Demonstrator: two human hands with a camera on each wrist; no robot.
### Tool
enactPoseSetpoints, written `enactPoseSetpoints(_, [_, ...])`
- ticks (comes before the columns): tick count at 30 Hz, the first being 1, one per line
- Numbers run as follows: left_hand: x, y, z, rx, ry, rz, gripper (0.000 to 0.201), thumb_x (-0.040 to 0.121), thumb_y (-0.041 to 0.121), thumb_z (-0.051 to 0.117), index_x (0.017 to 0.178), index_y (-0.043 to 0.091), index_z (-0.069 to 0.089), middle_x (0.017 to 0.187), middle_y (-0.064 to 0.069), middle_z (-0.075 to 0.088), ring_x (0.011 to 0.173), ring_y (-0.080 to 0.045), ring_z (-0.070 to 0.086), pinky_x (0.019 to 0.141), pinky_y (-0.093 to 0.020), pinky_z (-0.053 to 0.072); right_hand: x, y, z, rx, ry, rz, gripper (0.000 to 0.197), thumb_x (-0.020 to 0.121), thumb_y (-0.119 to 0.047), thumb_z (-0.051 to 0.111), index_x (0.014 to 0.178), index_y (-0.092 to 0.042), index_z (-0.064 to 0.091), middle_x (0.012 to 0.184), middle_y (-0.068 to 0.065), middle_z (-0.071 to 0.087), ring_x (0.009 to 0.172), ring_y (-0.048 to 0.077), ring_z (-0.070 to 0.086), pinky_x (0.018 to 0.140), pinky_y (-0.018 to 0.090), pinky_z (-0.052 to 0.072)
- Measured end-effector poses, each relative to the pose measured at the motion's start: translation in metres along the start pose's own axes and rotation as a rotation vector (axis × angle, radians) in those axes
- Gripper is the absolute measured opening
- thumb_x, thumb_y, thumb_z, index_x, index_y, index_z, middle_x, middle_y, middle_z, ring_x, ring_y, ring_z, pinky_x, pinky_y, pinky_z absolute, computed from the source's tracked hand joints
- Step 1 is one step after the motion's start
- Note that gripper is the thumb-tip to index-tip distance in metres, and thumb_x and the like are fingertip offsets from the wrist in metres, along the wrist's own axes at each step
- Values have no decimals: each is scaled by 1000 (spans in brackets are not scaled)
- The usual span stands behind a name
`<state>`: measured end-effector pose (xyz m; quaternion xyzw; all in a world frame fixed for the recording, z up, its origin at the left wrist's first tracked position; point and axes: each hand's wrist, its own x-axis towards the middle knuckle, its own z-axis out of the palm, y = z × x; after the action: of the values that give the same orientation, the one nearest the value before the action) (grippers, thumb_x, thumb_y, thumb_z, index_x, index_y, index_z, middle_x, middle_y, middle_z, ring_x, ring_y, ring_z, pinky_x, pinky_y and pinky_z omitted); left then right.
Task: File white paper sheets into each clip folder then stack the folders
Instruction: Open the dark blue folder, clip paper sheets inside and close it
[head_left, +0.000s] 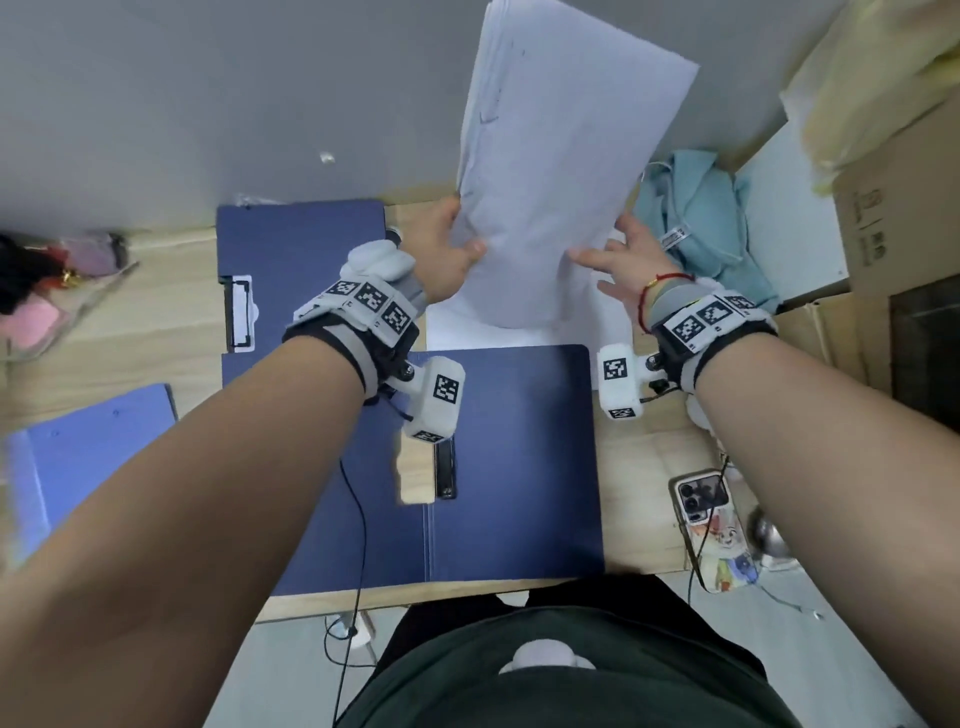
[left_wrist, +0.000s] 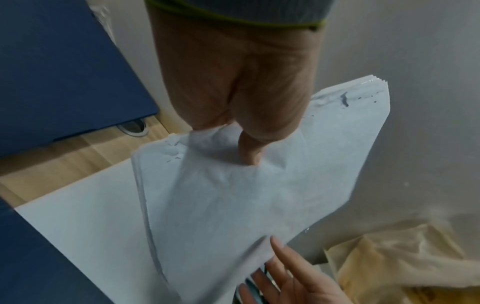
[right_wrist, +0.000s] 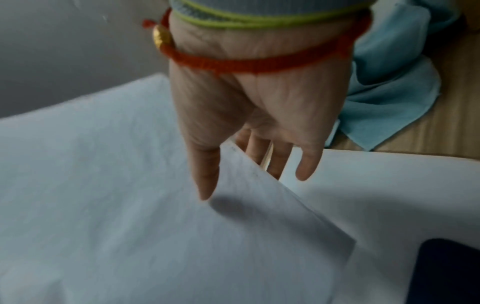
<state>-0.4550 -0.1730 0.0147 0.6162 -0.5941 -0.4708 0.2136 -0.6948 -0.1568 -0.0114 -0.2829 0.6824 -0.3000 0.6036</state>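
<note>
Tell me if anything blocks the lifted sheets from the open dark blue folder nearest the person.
Nothing visible does. The left hand grips the sheets above the desk; the open folder lies directly below, its clip bare. The right hand is open beside the sheets.

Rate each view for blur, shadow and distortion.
Head view: wide-angle bending at the edges, lifted paper sheets slightly smeared. Left wrist view: soft, dim, sheet edges streaked. Right wrist view: blurred, the right hand casting a thumb shadow on the sheets.
</note>
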Motion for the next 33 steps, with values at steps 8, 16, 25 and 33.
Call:
enactPoseSetpoints(8, [-64,-4,-37,-65,51,11,45,73,33,65,113,13,67,115,-8,71,110,-25,66,100,-49,49,-68,-13,16,104,-110,-241,49,72,8,77,118,-2,64,111,9,72,102,23,69,89,35,55])
enactPoseSetpoints(16, [-129,-14,-35,-108,29,-44,30,78,14,70,107,13,70,104,-4,72,100,-23,69,97,-42,53,-110,24,27,-139,-119,-349,23,73,-18,83,94,-21,74,107,1,73,97,12,70,96,37,51])
enactPoseSetpoints(25, [-151,-26,-28,-168,185,-93,22,76,8,82,96,6,72,94,-8,74,83,-18,68,86,-39,58,-135,59,29,-230,-5,-331,27,80,-12,78,106,-10,68,90,-5,67,62,-18,58,67,0,46])
enactPoseSetpoints(33, [-158,-35,-20,22,202,-154,33,81,26,78,101,1,68,100,-18,72,86,-30,66,83,-47,56,-144,61,30,-154,6,-322,31,79,-6,77,108,-7,66,109,7,68,97,16,65,90,25,49])
